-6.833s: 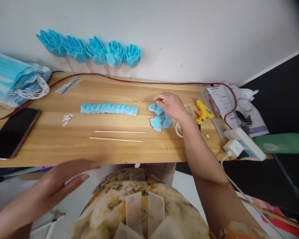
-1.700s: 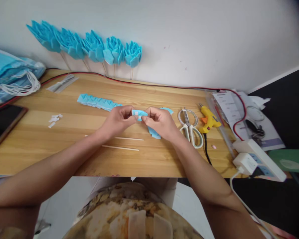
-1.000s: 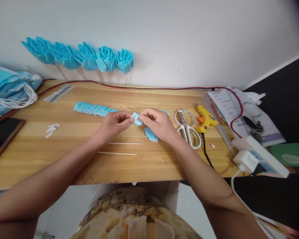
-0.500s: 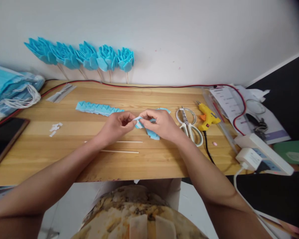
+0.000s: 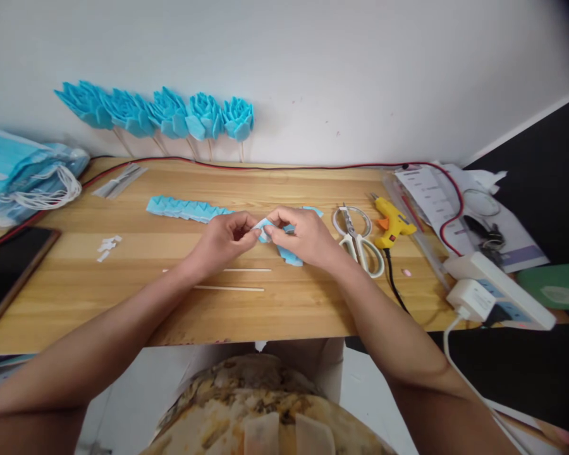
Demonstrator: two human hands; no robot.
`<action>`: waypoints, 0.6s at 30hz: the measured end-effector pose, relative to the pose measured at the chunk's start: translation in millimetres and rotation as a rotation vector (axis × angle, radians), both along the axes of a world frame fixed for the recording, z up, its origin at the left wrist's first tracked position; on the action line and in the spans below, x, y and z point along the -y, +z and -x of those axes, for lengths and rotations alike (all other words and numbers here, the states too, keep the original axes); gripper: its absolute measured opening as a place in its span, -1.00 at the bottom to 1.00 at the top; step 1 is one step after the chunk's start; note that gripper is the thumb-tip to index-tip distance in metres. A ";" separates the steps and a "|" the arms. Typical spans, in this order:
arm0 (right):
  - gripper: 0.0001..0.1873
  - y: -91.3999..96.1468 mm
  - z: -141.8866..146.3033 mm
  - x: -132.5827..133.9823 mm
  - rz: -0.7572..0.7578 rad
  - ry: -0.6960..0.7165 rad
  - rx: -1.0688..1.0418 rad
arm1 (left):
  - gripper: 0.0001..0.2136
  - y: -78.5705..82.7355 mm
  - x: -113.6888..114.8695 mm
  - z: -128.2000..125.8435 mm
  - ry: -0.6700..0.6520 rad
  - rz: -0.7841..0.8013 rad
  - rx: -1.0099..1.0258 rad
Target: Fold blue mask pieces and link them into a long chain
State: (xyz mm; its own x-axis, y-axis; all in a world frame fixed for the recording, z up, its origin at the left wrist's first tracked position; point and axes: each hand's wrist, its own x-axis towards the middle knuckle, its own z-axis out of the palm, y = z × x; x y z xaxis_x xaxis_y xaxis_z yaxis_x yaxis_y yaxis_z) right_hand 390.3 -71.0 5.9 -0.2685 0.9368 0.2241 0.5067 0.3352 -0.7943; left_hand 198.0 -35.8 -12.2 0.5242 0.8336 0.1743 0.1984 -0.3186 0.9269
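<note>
The left grip (image 5: 232,239) and right grip (image 5: 291,232) pinch one small blue piece (image 5: 264,229) between them over the worktop (image 5: 308,306); the right hides part of the loose blue pieces (image 5: 291,256), scissors (image 5: 353,235) and a yellow glue gun (image 5: 392,224) lie rightward, and the left forearm (image 5: 133,309) crosses two sticks (image 5: 246,270)

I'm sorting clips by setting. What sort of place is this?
Probably a craft workspace, perhaps at home: a yellow plastic glue gun, white-handled metal scissors and five blue petalled flowers on thin sticks suggest it.
</note>
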 end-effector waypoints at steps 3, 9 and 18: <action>-0.85 0.9 -2.0 -0.5 -0.001 0.028 0.015 | -0.82 -1.3 -0.1 0.2 -0.016 -0.007 -0.006; -0.66 -0.7 -10.8 -4.4 0.164 0.050 -0.140 | -0.80 6.1 -0.1 0.3 0.011 0.096 0.060; -0.63 -4.0 -5.1 -6.2 0.380 0.044 -0.458 | -0.76 4.5 -3.9 0.9 0.174 0.247 0.207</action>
State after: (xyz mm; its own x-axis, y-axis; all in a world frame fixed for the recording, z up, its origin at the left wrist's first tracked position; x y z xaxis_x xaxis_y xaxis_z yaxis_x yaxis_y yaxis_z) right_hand 395.5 -64.8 2.0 -0.2638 0.9643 -0.0225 0.0761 -0.0025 -0.9971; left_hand 197.1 -31.9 -7.7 0.3454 0.9374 0.0444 0.0305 -0.0585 0.9978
